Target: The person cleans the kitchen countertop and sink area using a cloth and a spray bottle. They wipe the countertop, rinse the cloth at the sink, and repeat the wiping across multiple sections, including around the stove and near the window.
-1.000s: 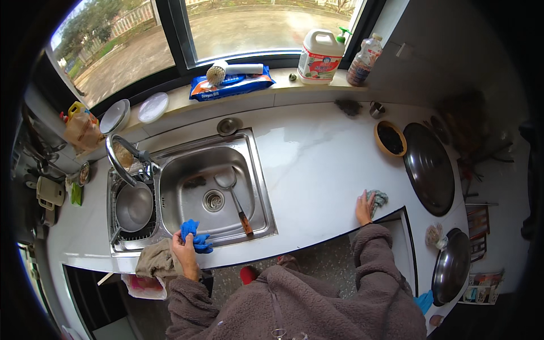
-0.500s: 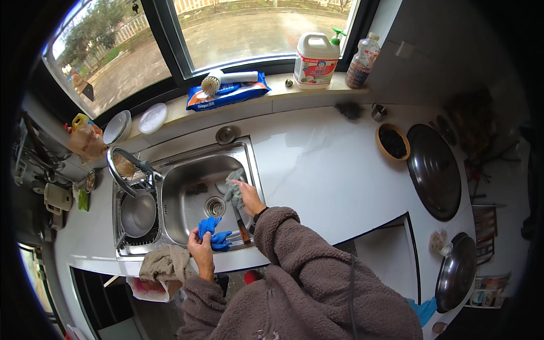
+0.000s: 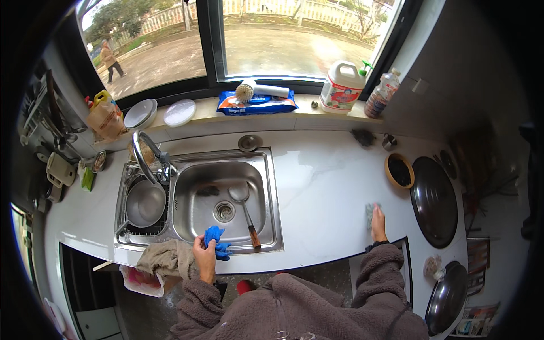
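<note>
My left hand, at the sink's front edge, is closed on a crumpled blue rubber glove. Further right, over the white counter, my right hand has its fingers round a grey-green rag, somewhat blurred. In the steel sink lies a wok ladle with its wooden handle against the front rim. A dark, flattish lump rests on the basin floor behind the drain.
A curved faucet and a grey pan in the rack stand left of the basin. A brown cloth hangs on the front edge. Right are a bowl with dark contents and a large dark lid. A white jug stands on the sill.
My right hand has swung right, from over the sink to the counter, carrying the rag. The ladle now shows fully in the basin. My left hand keeps the glove. The view has shifted.
</note>
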Demonstrator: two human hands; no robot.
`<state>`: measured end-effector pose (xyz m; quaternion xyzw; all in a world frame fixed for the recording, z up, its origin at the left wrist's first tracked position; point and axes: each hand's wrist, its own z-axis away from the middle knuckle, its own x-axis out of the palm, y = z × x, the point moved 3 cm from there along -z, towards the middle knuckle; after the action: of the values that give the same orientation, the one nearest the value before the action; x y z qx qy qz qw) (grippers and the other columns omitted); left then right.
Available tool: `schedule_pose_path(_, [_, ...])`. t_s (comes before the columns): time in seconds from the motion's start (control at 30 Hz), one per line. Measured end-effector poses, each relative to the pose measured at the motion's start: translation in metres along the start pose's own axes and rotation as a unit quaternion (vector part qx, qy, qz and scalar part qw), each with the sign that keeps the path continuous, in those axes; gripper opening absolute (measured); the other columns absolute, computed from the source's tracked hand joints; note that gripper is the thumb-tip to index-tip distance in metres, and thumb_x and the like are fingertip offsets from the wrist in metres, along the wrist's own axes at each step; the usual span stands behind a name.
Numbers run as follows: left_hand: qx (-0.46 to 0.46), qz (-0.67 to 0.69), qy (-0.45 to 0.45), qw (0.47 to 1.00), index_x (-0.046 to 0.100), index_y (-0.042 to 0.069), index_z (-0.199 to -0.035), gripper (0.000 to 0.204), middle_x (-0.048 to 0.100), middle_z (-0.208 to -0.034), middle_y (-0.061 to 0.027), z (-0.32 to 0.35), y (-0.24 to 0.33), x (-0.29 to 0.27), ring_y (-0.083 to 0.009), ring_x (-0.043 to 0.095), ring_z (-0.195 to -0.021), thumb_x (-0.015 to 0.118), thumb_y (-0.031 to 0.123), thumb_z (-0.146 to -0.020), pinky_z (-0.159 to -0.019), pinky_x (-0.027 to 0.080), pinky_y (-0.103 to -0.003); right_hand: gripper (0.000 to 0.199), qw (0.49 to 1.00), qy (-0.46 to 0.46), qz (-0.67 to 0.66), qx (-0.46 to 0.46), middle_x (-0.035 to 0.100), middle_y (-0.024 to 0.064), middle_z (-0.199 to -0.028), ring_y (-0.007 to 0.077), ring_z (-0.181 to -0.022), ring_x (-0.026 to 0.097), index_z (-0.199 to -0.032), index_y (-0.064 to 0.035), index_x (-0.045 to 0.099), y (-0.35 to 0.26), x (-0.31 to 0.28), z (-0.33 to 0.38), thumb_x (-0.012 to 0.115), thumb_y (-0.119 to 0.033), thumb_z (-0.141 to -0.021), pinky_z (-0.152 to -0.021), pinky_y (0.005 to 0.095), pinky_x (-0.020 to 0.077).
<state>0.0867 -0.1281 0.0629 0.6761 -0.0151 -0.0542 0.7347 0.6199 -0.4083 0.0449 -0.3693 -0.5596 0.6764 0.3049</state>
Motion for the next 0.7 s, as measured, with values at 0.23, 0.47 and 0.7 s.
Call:
schedule_pose_path(0.23, [-0.022,-0.028,0.057,0.998,0.055,-0.004,-0.104,0.022,0.06,-0.09,-0.0045,0.003,-0.006,-0.002,-0.0083,0.057,-0.075,0.061,-0.001,-0.083,-0.066,0.048,-0.023,0.079,0.881,0.115,0.424,0.174,-0.01,0.0163,-0.159,0.031,-0.147,-0.013,-0.154,-0.0067,0.004,0.057,0.028,-0.09,0.029,-0.057,-0.097,-0.117,0.0468,-0.0054])
schedule_pose_path(0.47, [-0.054,-0.049,0.117,0.991,0.054,-0.004,-0.105,0.024,0.06,-0.092,-0.0048,0.024,-0.007,0.009,-0.0089,0.058,-0.079,0.062,-0.004,-0.083,-0.07,0.048,-0.023,0.08,0.874,-0.03,0.484,0.035,-0.004,0.0172,-0.16,0.0306,-0.148,-0.008,-0.154,-0.0076,0.007,-0.001,0.192,-0.219,0.031,-0.057,-0.096,-0.117,0.0468,-0.0057])
schedule_pose_path(0.7, [-0.05,-0.113,0.141,0.982,0.054,-0.004,-0.106,0.026,0.06,-0.088,-0.0046,0.03,-0.01,0.017,-0.0096,0.058,-0.076,0.064,-0.003,-0.082,-0.067,0.048,-0.024,0.079,0.814,-0.242,0.484,-0.21,0.005,0.0158,-0.16,0.0298,-0.148,0.002,-0.153,-0.0056,0.014,-0.025,0.374,-0.224,0.033,-0.057,-0.096,-0.118,0.0493,0.0022])
